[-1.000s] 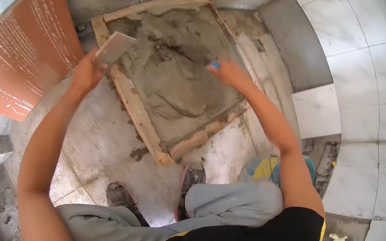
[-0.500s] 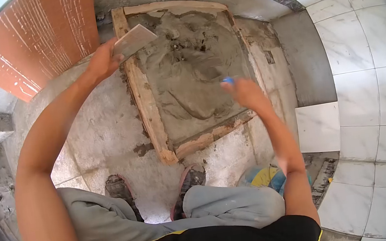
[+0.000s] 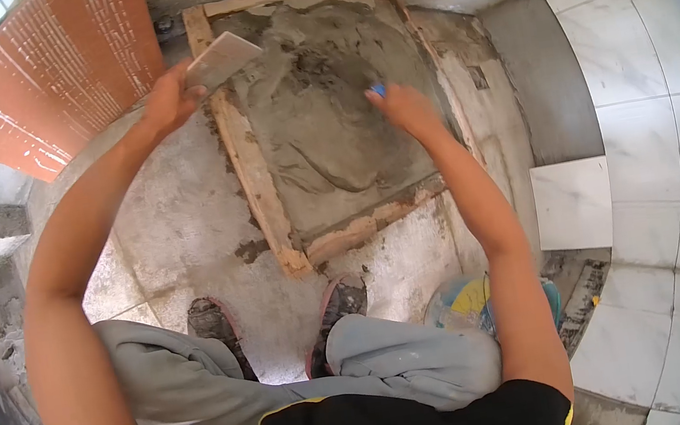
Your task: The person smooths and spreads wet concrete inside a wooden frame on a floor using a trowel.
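Observation:
My left hand [image 3: 170,99] is closed around one end of a small flat piece of tile [image 3: 223,59], tilted over the frame's upper left side. My right hand [image 3: 408,107] grips a blue-handled tool, most likely a trowel [image 3: 378,90]; its blade is blurred and blends into the grey mortar. Wet mortar [image 3: 313,142] fills a wooden frame [image 3: 252,173] on the floor, its surface swirled and rough with dark pits near the top. The right hand is above the mortar's right half.
An orange-brown ribbed panel [image 3: 60,78] leans at the upper left. White marbled tiles [image 3: 639,144] cover the right wall, and a loose white tile [image 3: 574,206] stands beside them. A bucket [image 3: 457,305] sits by my right knee. My shoes [image 3: 344,303] are just before the frame.
My right hand has moved up and slightly left over the mortar with the blue-handled tool. My left hand still holds the tile piece, and the view has shifted slightly.

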`<state>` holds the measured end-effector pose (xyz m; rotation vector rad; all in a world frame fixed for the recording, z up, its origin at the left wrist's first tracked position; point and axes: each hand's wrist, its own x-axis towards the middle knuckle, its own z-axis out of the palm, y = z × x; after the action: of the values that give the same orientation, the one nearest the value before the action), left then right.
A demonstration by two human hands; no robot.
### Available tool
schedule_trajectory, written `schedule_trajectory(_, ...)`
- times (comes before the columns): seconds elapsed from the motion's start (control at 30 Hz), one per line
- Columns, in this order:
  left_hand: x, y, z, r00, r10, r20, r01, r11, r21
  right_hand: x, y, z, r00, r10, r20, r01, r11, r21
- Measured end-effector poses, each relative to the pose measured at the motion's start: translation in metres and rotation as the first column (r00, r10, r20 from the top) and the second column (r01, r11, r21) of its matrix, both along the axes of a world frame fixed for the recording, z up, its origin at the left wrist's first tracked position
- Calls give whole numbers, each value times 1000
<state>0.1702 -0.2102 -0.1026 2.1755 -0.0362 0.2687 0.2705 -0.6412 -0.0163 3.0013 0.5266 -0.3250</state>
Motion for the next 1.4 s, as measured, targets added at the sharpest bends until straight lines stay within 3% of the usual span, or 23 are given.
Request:
schedule_trajectory(0.07,-9,-8,26,999,-27,-33,27,999,-24,-4,31,21,1000,2,18,-1,999,-33)
schedule_trajectory(0.13,-14,-13,32,998,-36,-53,34,999,-40,-10,6,17,1000,-6,10,6,999,-37)
schedule_trajectory(0.2,-12,-12,21,991,112,77,-123,981,147,-6,-22,5,1000,25,11,-25,999,-21)
schedule_trajectory(0.23,-11,-6,31,987,136,86,-148,977,153,-2,-46,-3,998,54,14,-54,999,9)
schedule_trajectory(0.3,-17,-13,47,993,35,-111,-29,998,56,4,-47,-14,997,76,-8,-75,996,36)
schedule_trajectory(0.33,-20,-16,44,992,12,-124,-6,999,53,7,-32,-17,999,16,44,-15,1000,-13)
schedule_trajectory(0.4,-13,-14,44,998,-10,-67,6,998,-66,7,-19,2,991,-49,125,57,996,-62)
schedule_trajectory(0.53,-14,-9,42,999,-14,-47,6,987,-158,-28,-15,59,996,-86,28,88,994,-66)
schedule_trajectory(0.6,-11,-3,36,998,-12,-61,18,994,108,-50,-25,83,996,-71,-62,69,997,-31)
schedule_trajectory(0.7,-11,-2,35,995,35,-96,-31,999,42,-79,7,102,992,-59,-114,61,998,13)
schedule_trajectory(0.87,-11,-11,35,996,7,-85,-12,998,-54,-30,67,4,996,84,-12,-83,996,30)
schedule_trajectory(1.0,-12,-8,42,989,-43,-143,37,998,-50,-30,67,21,995,95,-7,-95,995,-13)
schedule_trajectory(1.07,-11,-1,44,990,-44,-134,41,999,-28,-38,29,21,998,64,-4,-64,998,0)
schedule_trajectory(1.13,-13,-10,41,997,26,-66,-17,992,124,-29,23,19,999,34,-23,-33,999,14)
schedule_trajectory(1.23,-10,-15,45,996,-12,-84,17,999,51,-9,21,16,997,-40,-60,37,998,-45)
schedule_trajectory(1.27,-9,-15,45,998,-16,-67,15,1000,-10,-4,35,11,1000,-2,4,2,1000,-31)
schedule_trajectory(1.33,-10,-12,43,995,-42,-92,44,999,17,-4,31,9,996,35,79,-33,999,-26)
schedule_trajectory(1.4,-7,-6,39,995,-31,-99,36,998,51,-10,19,6,1000,20,10,-20,1000,-3)
